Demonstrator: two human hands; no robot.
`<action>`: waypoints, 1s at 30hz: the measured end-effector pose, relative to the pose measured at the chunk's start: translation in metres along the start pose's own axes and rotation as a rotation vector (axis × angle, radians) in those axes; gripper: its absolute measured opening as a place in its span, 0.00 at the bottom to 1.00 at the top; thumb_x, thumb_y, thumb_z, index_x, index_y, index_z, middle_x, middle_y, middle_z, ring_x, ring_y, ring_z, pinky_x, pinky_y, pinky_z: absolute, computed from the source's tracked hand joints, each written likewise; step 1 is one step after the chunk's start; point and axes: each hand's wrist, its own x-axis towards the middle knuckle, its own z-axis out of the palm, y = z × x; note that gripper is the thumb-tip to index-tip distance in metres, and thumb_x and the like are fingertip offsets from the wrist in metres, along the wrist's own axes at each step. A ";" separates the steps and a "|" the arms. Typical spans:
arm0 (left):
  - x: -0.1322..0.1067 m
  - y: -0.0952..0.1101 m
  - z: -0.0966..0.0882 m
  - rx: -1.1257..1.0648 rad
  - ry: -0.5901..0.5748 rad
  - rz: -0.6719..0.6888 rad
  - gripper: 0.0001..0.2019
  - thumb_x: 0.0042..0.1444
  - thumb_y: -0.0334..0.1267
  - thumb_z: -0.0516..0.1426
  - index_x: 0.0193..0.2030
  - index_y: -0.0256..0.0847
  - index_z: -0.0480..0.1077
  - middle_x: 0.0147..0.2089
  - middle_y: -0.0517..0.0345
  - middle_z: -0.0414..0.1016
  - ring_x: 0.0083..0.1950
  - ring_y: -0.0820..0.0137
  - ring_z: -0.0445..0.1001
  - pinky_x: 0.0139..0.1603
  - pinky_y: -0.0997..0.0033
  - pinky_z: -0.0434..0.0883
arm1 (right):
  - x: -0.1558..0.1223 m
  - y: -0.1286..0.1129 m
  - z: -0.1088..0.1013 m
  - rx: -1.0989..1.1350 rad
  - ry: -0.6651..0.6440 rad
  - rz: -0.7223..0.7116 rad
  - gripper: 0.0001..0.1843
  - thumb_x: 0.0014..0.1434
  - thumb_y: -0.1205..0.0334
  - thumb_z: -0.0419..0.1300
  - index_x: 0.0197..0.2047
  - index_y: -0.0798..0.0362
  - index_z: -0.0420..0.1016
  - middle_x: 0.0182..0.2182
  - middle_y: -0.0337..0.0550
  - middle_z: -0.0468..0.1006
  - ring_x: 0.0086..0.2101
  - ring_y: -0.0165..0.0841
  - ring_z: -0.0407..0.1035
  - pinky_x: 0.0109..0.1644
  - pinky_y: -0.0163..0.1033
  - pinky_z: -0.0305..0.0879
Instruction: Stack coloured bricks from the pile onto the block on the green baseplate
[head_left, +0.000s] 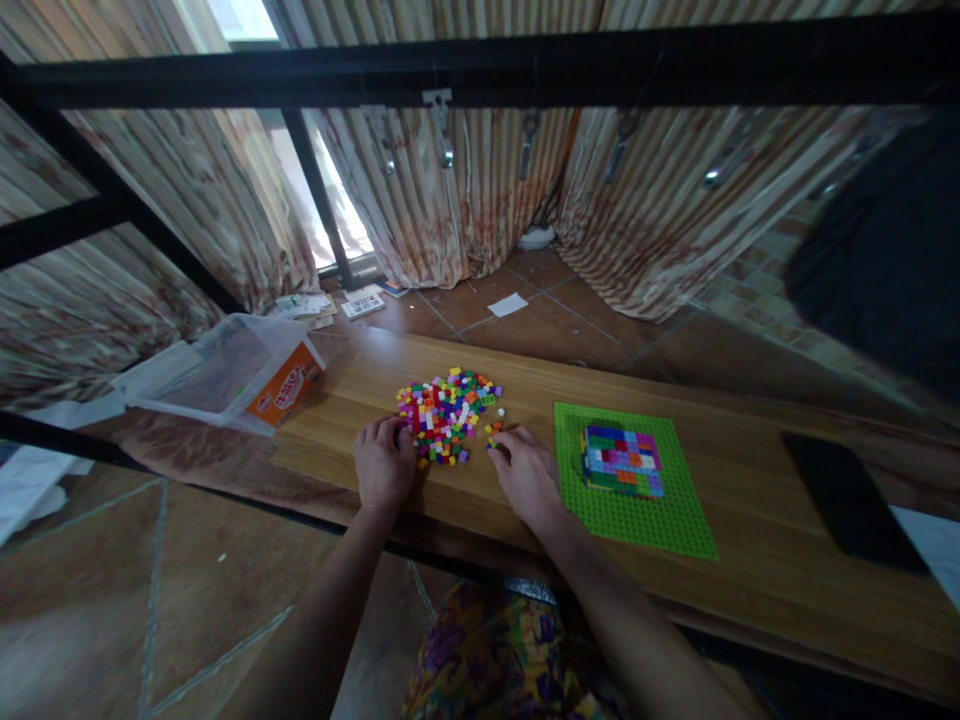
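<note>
A loose heap of small colourful building bricks (450, 412) lies on the wooden board in front of me. At the heap's left edge is my left hand (384, 462), its fingers curled in; a dark speck shows by the fingertips, too small to name. Just right of the heap, my right hand (527, 475) has thumb and forefinger pinched together beside a few stray bricks (493, 428). What sits in that pinch is too small to make out. Further right, a block of joined multicoloured bricks (621, 460) stands on a green studded baseplate (686, 525).
A clear plastic bin (202, 375) with an orange label stands at the board's left end. On the right lies a dark flat panel (847, 500). A black metal bar (480, 72) crosses in front, with curtains (465, 200) behind. Paper (508, 304) lies on the tiled floor.
</note>
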 end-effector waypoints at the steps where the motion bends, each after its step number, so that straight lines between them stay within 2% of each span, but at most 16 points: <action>1: 0.000 0.000 0.000 0.000 0.001 0.001 0.13 0.60 0.41 0.49 0.42 0.40 0.74 0.47 0.49 0.76 0.50 0.59 0.70 0.55 0.57 0.64 | 0.001 0.000 0.001 0.026 0.008 -0.004 0.08 0.60 0.66 0.56 0.38 0.48 0.77 0.38 0.44 0.77 0.39 0.37 0.72 0.45 0.40 0.65; 6: 0.001 -0.001 0.000 -0.004 0.004 0.010 0.13 0.60 0.41 0.50 0.42 0.39 0.73 0.47 0.48 0.76 0.50 0.59 0.70 0.55 0.57 0.65 | -0.002 0.002 -0.007 0.246 0.102 0.029 0.10 0.61 0.60 0.56 0.40 0.49 0.78 0.36 0.43 0.78 0.35 0.35 0.72 0.42 0.39 0.67; 11: 0.001 -0.002 0.000 0.010 0.009 0.026 0.13 0.60 0.40 0.50 0.42 0.39 0.73 0.46 0.48 0.76 0.49 0.59 0.70 0.54 0.58 0.65 | -0.018 0.008 -0.026 0.580 0.196 0.211 0.12 0.57 0.55 0.59 0.41 0.50 0.79 0.33 0.41 0.80 0.31 0.33 0.73 0.37 0.38 0.68; 14: 0.002 -0.002 0.001 0.017 0.016 0.036 0.13 0.59 0.39 0.50 0.41 0.39 0.74 0.45 0.48 0.76 0.49 0.59 0.70 0.54 0.58 0.66 | -0.034 0.020 -0.039 0.662 0.229 0.286 0.11 0.54 0.56 0.62 0.38 0.51 0.79 0.32 0.41 0.81 0.32 0.34 0.73 0.37 0.38 0.69; 19: 0.002 -0.002 0.001 0.029 0.026 0.038 0.12 0.59 0.39 0.50 0.41 0.39 0.74 0.46 0.49 0.76 0.48 0.59 0.71 0.53 0.58 0.66 | -0.057 0.049 -0.061 0.662 0.277 0.343 0.11 0.52 0.55 0.65 0.37 0.50 0.79 0.31 0.41 0.81 0.31 0.34 0.73 0.37 0.40 0.70; 24: 0.002 0.000 -0.001 0.030 0.021 0.033 0.12 0.59 0.40 0.50 0.42 0.39 0.73 0.45 0.49 0.76 0.48 0.59 0.71 0.53 0.58 0.66 | -0.071 0.072 -0.080 0.570 0.296 0.402 0.15 0.54 0.50 0.64 0.41 0.51 0.78 0.37 0.45 0.81 0.35 0.36 0.75 0.42 0.44 0.71; 28: 0.002 0.001 0.000 0.030 0.034 0.035 0.12 0.59 0.39 0.50 0.42 0.39 0.74 0.46 0.48 0.76 0.49 0.59 0.71 0.54 0.57 0.67 | -0.075 0.084 -0.089 0.496 0.342 0.365 0.18 0.56 0.50 0.62 0.46 0.51 0.75 0.42 0.48 0.80 0.41 0.39 0.76 0.46 0.47 0.71; 30: 0.002 0.000 0.000 0.031 0.029 0.040 0.13 0.59 0.39 0.50 0.42 0.38 0.74 0.46 0.48 0.76 0.49 0.59 0.71 0.54 0.57 0.67 | -0.073 0.086 -0.093 0.390 0.352 0.324 0.19 0.57 0.49 0.61 0.47 0.51 0.75 0.43 0.48 0.80 0.41 0.39 0.76 0.47 0.47 0.71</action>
